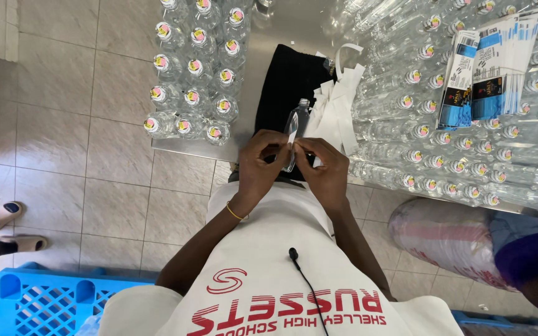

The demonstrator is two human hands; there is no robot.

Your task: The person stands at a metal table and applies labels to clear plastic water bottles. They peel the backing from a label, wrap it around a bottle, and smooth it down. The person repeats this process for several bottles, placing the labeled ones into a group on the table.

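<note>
Both hands were closed on one clear plastic bottle at the near edge of the steel table. The left hand pinched the bottle's lower end together with a narrow white strip lying along its side; the right hand gripped the same end from the opposite side, fingertips nearly meeting the left's. The bottle's long axis ran away from the person, cap end farthest from the grip, tilted slightly right, over a black cloth. Neither hand was clearly nearer; they flanked it evenly.

Just right of the bottle lay a loose heap of white strips, closer to the right hand. Upright capped bottles stood in rows to the left, more bottles lay massed to the right beneath a stack of printed labels. A blue crate sat on the tiled floor.
</note>
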